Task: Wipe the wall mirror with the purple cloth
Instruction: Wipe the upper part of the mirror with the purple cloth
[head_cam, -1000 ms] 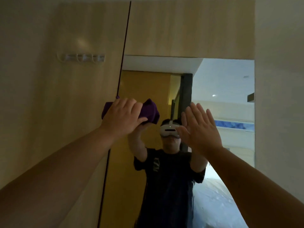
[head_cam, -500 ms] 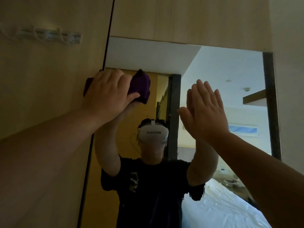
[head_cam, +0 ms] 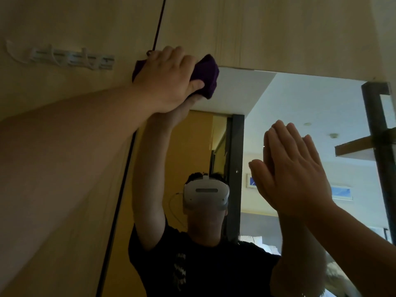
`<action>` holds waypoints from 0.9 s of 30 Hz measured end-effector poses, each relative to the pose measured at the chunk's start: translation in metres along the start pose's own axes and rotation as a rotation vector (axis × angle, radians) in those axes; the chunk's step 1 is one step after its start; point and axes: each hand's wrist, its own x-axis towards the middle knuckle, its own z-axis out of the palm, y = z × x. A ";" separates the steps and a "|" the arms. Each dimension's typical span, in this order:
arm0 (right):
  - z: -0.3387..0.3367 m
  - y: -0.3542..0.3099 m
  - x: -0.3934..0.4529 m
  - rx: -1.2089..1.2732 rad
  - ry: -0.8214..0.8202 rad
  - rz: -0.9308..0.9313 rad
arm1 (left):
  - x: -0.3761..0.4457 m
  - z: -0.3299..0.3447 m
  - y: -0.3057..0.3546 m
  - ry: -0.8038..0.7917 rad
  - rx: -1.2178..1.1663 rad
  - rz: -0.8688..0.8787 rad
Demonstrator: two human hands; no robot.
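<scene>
Nearest the camera, the left forearm reaches up and across from the lower left, and the right forearm rises from the lower right. The left hand [head_cam: 166,79] has its fingers curled over a bunched purple cloth [head_cam: 205,75], thumb tucked under it, pressing the wad against the top left corner of the mirror [head_cam: 300,116]. The right hand [head_cam: 293,168] is held flat, fingers straight and together, holding nothing; its palm lies against or just off the glass, and I cannot tell which.

The cloth sits right where the mirror's upper edge meets the wooden wall panel [head_cam: 267,28], partly over the dark seam [head_cam: 159,22] that runs down the mirror's left side. Wadded as it is, the cloth has little long axis; what shows lies roughly side to side, sticking out to the right past the thumb. The mirror itself stands tall, its long axis up and down.

Risks, as I judge them: the cloth is at the very corner, so a stroke could slide off onto the wood and skip the glass edge. The bare right palm, if it touches, would leave prints on glass that then needs wiping. A small wad covers little per pass, so streaks or missed bands are likely.

Further left on the wall is a row of white hooks [head_cam: 72,58].
</scene>
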 end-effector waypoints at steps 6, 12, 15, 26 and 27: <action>0.004 0.002 -0.001 -0.008 0.018 -0.009 | -0.003 0.015 0.000 -0.042 -0.126 0.004; 0.002 0.001 0.000 0.025 0.036 -0.010 | -0.049 0.008 0.019 -0.079 -0.177 -0.003; 0.001 0.001 0.000 0.036 0.038 -0.010 | -0.104 0.000 0.035 -0.113 -0.192 0.005; -0.012 -0.001 -0.001 0.193 0.019 0.023 | -0.308 -0.017 0.116 -0.180 -0.189 0.087; -0.016 0.002 -0.002 0.247 0.019 0.037 | -0.312 -0.018 0.116 -0.169 -0.199 0.087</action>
